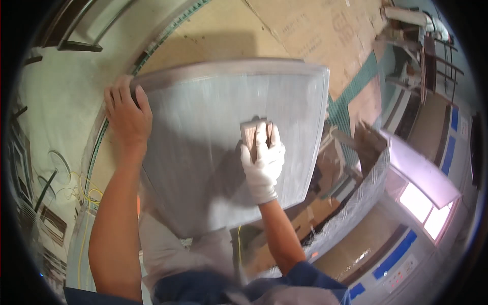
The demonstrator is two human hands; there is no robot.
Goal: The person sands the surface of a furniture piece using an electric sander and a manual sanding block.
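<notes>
A large grey panel (198,137) with a raised rim takes up the middle of the view, tilted in front of my legs. My bare left hand (128,114) is wrapped over its far left corner, the fingers hooked round the edge. In a white glove, my right hand (264,165) grips a small brown block (248,133) that looks like a sanding block. The block lies against the panel's face, right of its middle. The glove hides part of the block, and its underside cannot be seen.
Brown cardboard (223,43) covers the surface beyond the panel, with a green ribbed mat (351,94) at its edge. To my right stands a bin wrapped in plastic (373,152) with scraps inside. A yellow cord (91,193) hangs at the left, near a round fan (60,161).
</notes>
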